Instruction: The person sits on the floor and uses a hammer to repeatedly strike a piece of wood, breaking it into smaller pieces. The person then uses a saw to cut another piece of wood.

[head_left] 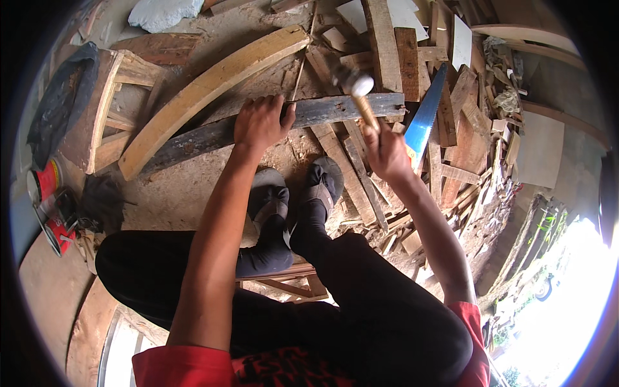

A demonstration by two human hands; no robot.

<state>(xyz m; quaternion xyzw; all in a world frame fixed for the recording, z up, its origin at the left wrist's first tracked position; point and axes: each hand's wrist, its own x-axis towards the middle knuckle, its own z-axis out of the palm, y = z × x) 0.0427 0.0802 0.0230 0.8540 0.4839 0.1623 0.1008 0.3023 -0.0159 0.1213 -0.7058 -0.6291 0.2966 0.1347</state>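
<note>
My left hand (pixel 261 122) grips a long, dark, weathered wooden board (pixel 329 109), its fingers curled over the board's far side. The board lies slantwise in front of my feet, its right end raised toward the scrap wood. In my right hand (pixel 389 153) is a hammer (pixel 366 111), with my fingers wrapped round its light wooden handle. Its metal head, smeared by motion, is above the board near its right end. Just beyond the dark board lies a curved, light-brown wooden piece (pixel 216 92). Whether the two pieces touch at the left cannot be made out.
A handsaw (pixel 427 116) with a blue blade leans among scrap wood (pixel 467 122) right of my right hand. At the left are a wooden frame (pixel 100 116), black plastic (pixel 58 106) and a red can (pixel 46 180). My shoes (pixel 325 177) rest close to the board.
</note>
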